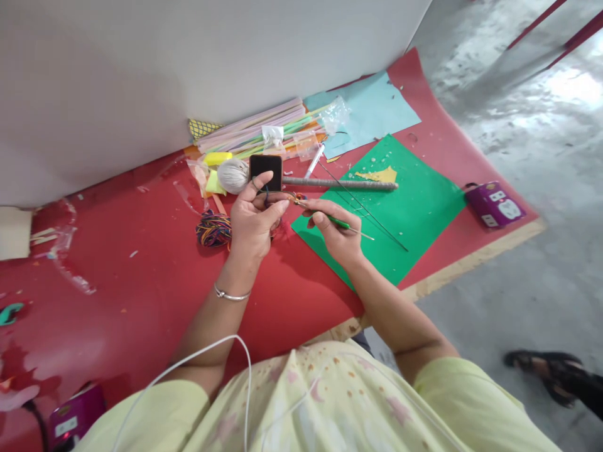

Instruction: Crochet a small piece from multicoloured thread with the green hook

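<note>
My right hand (338, 233) is closed around a crochet hook (340, 223) with a green grip, its thin metal end pointing left. My left hand (257, 220) pinches a small piece of multicoloured yarn work (298, 199) between thumb and fingers, with a strand looped round a finger. The hook's tip meets the yarn at the left fingertips; the exact stitch is too small to make out. Below and left of that hand lies a bundle of dark multicoloured yarn (211, 229) on the red tabletop (160, 282). Behind the left fingers is a black phone-like rectangle (264, 164).
A grey yarn ball (232, 176), a grey wrapped stick (348, 184) and a white pen (315, 161) lie beyond my hands. A green sheet (424, 194) is under my right hand. Several pale strips (254, 129) lie by the wall. A purple box (495, 205) stands at the right edge.
</note>
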The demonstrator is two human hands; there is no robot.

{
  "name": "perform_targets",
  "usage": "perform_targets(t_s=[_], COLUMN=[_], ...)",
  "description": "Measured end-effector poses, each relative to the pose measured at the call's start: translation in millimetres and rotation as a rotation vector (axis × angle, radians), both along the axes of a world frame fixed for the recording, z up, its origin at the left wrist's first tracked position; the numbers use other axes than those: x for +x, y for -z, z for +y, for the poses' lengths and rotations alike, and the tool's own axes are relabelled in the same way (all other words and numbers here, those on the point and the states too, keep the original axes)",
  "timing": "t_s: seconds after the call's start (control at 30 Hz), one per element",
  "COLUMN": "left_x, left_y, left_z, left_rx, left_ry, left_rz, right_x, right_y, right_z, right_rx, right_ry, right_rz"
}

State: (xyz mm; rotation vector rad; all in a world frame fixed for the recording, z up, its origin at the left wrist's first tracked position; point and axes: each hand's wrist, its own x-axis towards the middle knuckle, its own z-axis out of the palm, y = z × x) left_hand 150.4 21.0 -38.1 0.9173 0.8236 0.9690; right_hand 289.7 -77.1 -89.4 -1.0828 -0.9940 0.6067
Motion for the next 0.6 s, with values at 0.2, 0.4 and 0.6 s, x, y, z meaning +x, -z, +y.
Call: perform_targets(t_s=[0.2,0.4,0.6], left_x=[-1,2,3], left_y=[0.8,0.6,-6.3], left_z=[-1,-6,-16], left_rx=[-0.034,-0.009,0.026], left_ry=[0.017,-0.033,-0.090], left_rz=[-0.012,-0.008,-0.052], right_x=[1,1,-3], right_y=[-3.5,-4.3,4.9], right_z=[-3,-3,6], right_rx=[0.119,0.106,-0.119], right_ry=[0.073,0.051,-0.156], right_rz=[-0.357,-0.309,0.470])
